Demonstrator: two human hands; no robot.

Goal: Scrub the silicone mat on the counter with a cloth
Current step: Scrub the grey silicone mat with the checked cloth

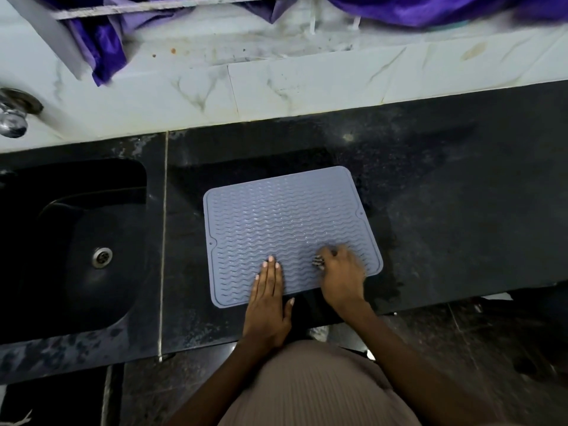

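Observation:
A grey silicone mat [285, 222] with wavy ridges lies flat on the black counter [445, 210], slightly rotated. My left hand [268, 298] presses flat on the mat's near edge, fingers straight and together, thumb off the mat. My right hand [341, 272] rests on the mat's near right part, fingers curled around a small dark striped cloth [318, 260], of which only a bit shows at the fingertips. The right hand is slightly blurred.
A black sink [76, 241] with a metal drain [101, 257] lies left of the mat. A tap [12, 116] sticks out at the far left. White marble tiles [307, 78] back the counter, with purple fabric [104, 47] hanging above.

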